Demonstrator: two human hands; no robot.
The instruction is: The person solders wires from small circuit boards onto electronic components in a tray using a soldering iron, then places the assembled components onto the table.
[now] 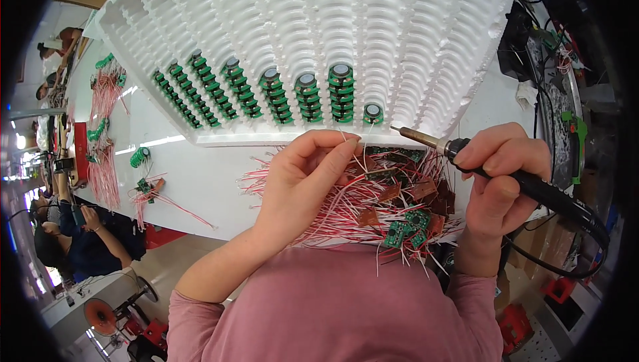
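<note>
some thin white wire (364,162) is pinched between the thumb and forefinger of my left hand (303,179). my right hand (502,179) is wrapped around a soldering iron (426,139), its tip aimed leftward, near a lone round green module (374,113) just beyond my pinch. that module sits in a white foam tray (259,138), longer module stacks (309,99) to its left. nearer me, between both grips, lie heaped red-and-white wires (333,219) and green circuit boards (407,230).

Left grip (303,179) pinched, right grip (500,185) curled
</note>
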